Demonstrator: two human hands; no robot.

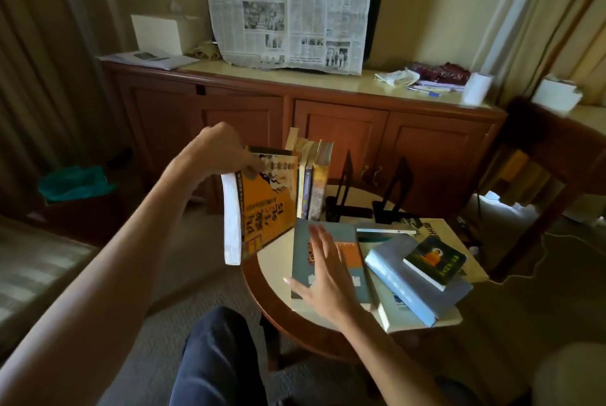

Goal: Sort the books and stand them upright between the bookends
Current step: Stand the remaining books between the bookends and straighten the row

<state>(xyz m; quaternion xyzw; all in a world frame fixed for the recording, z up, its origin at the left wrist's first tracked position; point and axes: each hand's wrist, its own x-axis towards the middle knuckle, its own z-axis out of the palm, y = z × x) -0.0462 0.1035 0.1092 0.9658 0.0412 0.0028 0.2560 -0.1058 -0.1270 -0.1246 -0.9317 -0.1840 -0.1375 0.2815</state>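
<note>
While left hand [219, 146] pinches thick orange paperback [267, 205], right hand [323, 271] spread flat over grey-blue book [328, 261], round table [272, 258]

left hand [219, 146] grips orange book [267, 205] | right hand [324, 274] flat on grey book [328, 261]

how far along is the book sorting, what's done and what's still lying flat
Done: a few books stand upright left of the two black bookends. In hand: the left hand holds an orange book beside them; the right hand hovers open over a grey-blue book. Left: that one and the flat stack beside it.
</note>
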